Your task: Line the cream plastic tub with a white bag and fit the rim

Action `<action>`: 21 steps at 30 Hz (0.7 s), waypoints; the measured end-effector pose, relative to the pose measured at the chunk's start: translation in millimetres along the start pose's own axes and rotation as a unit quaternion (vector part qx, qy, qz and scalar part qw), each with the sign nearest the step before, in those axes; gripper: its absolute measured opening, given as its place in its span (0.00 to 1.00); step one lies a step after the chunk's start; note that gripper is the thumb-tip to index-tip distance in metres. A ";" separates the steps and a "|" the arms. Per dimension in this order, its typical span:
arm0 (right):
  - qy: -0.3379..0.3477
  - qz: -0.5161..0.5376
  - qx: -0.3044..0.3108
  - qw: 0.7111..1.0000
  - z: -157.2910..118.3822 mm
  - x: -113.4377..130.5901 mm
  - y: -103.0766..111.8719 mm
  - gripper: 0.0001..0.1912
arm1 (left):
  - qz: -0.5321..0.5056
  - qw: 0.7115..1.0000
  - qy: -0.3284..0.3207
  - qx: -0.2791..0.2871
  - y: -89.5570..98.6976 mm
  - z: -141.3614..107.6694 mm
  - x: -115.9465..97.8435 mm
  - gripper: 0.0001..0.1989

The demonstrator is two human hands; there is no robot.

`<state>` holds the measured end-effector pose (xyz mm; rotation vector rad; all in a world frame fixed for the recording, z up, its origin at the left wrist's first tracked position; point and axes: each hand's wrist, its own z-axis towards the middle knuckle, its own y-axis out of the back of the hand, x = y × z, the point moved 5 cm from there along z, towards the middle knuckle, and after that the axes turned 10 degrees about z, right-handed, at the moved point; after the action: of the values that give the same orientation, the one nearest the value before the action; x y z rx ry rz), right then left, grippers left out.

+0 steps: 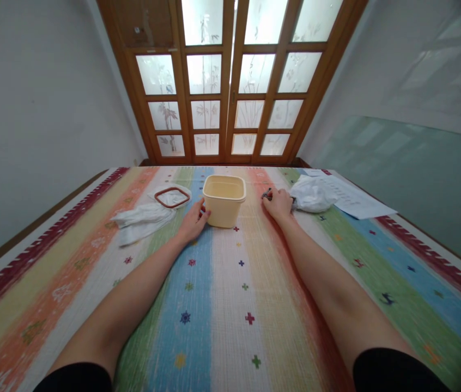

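A cream plastic container point(225, 209), upright with its top uncovered, stands near the far side of the table. My left hand point(193, 220) is at its left side, fingers and thumb closed against the wall. To the right, my right hand point(278, 204) rests low over the cloth, its fingers curled round a small dark, shiny object point(268, 194) that I cannot make out. Just beyond that hand lies a crumpled white bundle point(314, 193). Left of the container is a clear lid with a reddish-brown rim point(172, 197), partly over a white cloth point(143, 222).
A striped tablecloth point(224, 305) with small printed figures covers the table. Printed sheets of paper point(363, 198) lie at the far right. Wooden doors with frosted panes point(226, 98) rise behind the table, and a glass panel point(410, 179) leans along the right wall.
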<state>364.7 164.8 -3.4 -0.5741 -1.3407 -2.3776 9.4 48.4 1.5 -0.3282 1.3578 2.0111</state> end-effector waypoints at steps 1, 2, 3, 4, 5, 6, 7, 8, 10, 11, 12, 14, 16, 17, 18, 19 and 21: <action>-0.002 0.030 -0.015 0.999 0.6 5.9 3.1 0.11 | 0.006 1.000 -0.007 -0.010 4.4 2.4 0.4 0.27; 0.002 0.069 -0.032 0.997 0.9 13.6 6.6 0.11 | 0.015 0.999 -0.011 -0.028 10.5 5.5 2.2 0.26; 0.013 0.118 -0.046 0.992 0.8 22.7 10.1 0.12 | 0.028 0.998 -0.008 -0.051 18.4 8.8 6.0 0.25; 0.030 0.173 -0.054 0.983 -0.1 32.8 12.9 0.14 | 0.045 0.996 0.000 -0.078 27.8 12.1 11.7 0.24; 0.049 0.233 -0.055 0.970 -2.2 43.6 14.5 0.16 | 0.066 0.992 0.013 -0.104 38.1 14.8 19.4 0.23; 0.069 0.291 -0.046 0.953 -5.5 54.3 14.6 0.19 | 0.094 0.987 0.036 -0.125 49.0 16.6 29.2 0.22; 0.085 0.345 -0.031 0.934 -10.0 64.5 13.1 0.22 | 0.129 0.979 0.065 -0.143 60.3 17.1 40.6 0.20; 0.097 0.392 -0.007 0.915 -15.5 74.0 10.1 0.26 | 0.167 0.969 0.096 -0.154 71.3 16.1 52.8 0.19; 0.107 0.465 0.051 0.877 -28.7 89.7 1.2 0.37 | 0.242 0.941 0.177 -0.159 91.4 9.9 79.2 0.22; 0.107 0.491 0.084 0.860 -35.6 96.0 -3.7 0.43 | 0.269 0.927 0.215 -0.148 99.1 5.6 91.8 0.26; 0.104 0.511 0.115 0.845 -42.2 101.3 -8.1 0.48 | 0.288 0.916 0.247 -0.131 105.0 1.1 103.0 0.30; 0.098 0.533 0.164 0.825 -53.5 109.8 -13.6 0.56 | 0.302 0.904 0.293 -0.078 109.8 -6.3 120.4 0.37; 0.097 0.538 0.194 0.815 -61.8 116.5 -14.1 0.61 | 0.304 0.903 0.302 -0.023 107.5 -10.1 128.1 0.43; 0.099 0.538 0.203 0.812 -64.9 119.5 -13.0 0.63 | 0.306 0.906 0.294 -0.002 104.5 -10.7 128.2 0.45; 0.101 0.536 0.209 0.811 -67.7 122.3 -11.4 0.64 | 0.310 0.909 0.280 0.013 101.0 -10.7 126.2 0.46; 0.104 0.534 0.214 0.812 -70.2 124.8 -9.7 0.65 | 0.316 0.911 0.262 0.022 97.3 -10.3 122.6 0.47; 0.114 0.522 0.223 0.815 -75.4 129.2 -7.1 0.65 | 0.332 0.914 0.229 0.037 90.1 -9.5 113.3 0.46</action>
<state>237.4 89.9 21.5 -0.6225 -1.0035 -1.1454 -134.8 64.2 0.2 -0.3493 2.0428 2.5204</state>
